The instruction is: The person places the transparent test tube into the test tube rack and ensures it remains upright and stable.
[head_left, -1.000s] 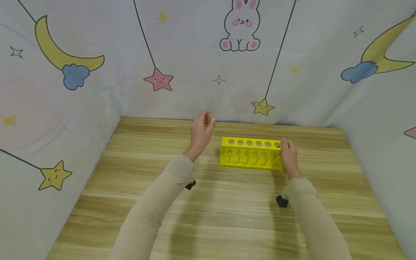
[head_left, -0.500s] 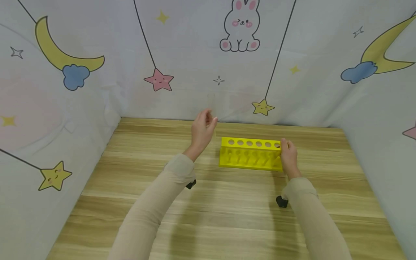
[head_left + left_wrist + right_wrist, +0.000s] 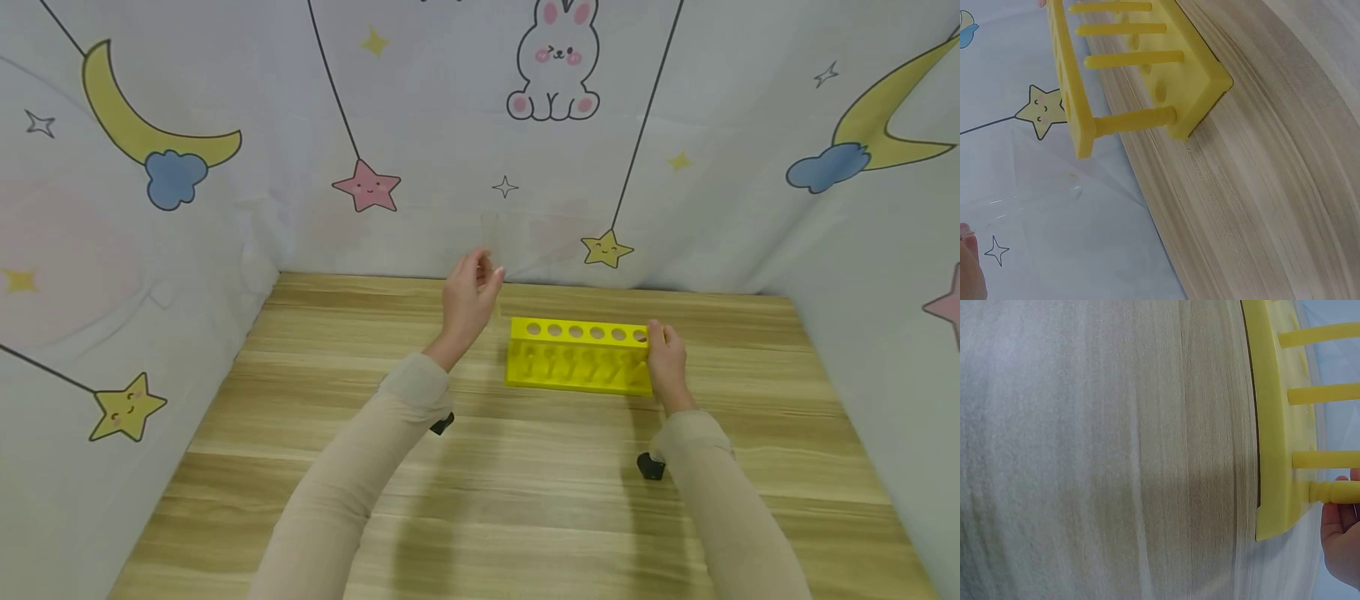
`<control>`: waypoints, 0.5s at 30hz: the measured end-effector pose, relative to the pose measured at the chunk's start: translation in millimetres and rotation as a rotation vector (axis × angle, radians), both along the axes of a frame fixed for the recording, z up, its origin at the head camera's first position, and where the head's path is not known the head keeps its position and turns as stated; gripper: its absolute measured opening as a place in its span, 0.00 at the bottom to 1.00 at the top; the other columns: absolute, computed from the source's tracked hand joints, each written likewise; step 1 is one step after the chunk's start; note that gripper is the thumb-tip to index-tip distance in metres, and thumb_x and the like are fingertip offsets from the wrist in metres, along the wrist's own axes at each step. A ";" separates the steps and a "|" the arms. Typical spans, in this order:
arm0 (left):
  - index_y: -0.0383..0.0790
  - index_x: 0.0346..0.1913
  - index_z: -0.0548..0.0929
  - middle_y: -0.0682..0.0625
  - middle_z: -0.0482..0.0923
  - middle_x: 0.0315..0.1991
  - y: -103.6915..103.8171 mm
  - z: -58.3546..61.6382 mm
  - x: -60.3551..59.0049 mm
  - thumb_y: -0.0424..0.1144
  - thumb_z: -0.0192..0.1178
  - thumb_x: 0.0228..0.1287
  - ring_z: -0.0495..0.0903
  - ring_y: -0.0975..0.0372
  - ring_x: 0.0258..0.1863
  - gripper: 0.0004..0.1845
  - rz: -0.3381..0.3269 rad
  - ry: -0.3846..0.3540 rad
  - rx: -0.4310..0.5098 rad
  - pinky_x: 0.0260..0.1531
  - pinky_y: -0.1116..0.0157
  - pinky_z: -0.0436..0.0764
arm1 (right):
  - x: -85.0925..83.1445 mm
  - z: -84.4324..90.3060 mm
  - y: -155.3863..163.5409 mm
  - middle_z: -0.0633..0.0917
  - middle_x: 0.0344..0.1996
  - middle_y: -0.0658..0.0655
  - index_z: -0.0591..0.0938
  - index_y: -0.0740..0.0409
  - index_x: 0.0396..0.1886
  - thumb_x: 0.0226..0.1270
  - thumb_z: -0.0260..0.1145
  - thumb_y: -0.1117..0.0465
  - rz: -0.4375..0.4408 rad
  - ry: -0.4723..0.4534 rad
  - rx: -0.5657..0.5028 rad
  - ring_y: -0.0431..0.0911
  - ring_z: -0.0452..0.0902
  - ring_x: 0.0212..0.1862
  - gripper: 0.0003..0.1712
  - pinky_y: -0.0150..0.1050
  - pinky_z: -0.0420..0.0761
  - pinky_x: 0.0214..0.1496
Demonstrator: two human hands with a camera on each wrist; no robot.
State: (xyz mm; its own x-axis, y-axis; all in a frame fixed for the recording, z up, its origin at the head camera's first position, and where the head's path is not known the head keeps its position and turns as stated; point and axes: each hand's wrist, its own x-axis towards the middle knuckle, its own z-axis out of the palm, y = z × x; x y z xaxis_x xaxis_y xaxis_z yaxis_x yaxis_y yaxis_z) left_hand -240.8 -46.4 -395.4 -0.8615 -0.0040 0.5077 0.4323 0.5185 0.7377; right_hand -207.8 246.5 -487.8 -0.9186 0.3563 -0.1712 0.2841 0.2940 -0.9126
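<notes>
A yellow test tube rack (image 3: pixel 581 333) stands on the wooden table, with a row of holes along its top and pegs below. My right hand (image 3: pixel 667 358) grips the rack's right end; in the right wrist view, fingers (image 3: pixel 1332 522) curl at its end post (image 3: pixel 1338 492). Left of the rack, my left hand (image 3: pixel 469 300) pinches a clear test tube (image 3: pixel 490 227) raised above the table. The tube is faint against the pale backdrop. In the left wrist view the transparent tube (image 3: pixel 1016 204) extends from the fingertips, below the rack (image 3: pixel 1200 87) in that picture.
The wooden table (image 3: pixel 525 500) carries the rack. A white cloth (image 3: pixel 435 125) printed with a rabbit, stars and moons rises behind the table and along both sides. Black wrist devices (image 3: pixel 651 465) show under the sleeves.
My left hand has drifted slightly up and to the right with the test tube, whose upper end now shows more clearly. My right hand and the rack have stayed in place.
</notes>
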 end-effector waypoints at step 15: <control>0.32 0.47 0.73 0.44 0.73 0.34 9.7 7.1 -0.2 0.38 0.55 0.60 0.77 0.59 0.35 0.15 -0.025 0.049 -0.011 0.40 0.71 0.78 | 0.2 1.3 -1.6 0.68 0.27 0.50 0.66 0.51 0.26 0.66 0.40 0.39 -0.005 0.015 -0.002 0.38 0.59 0.23 0.23 0.29 0.64 0.25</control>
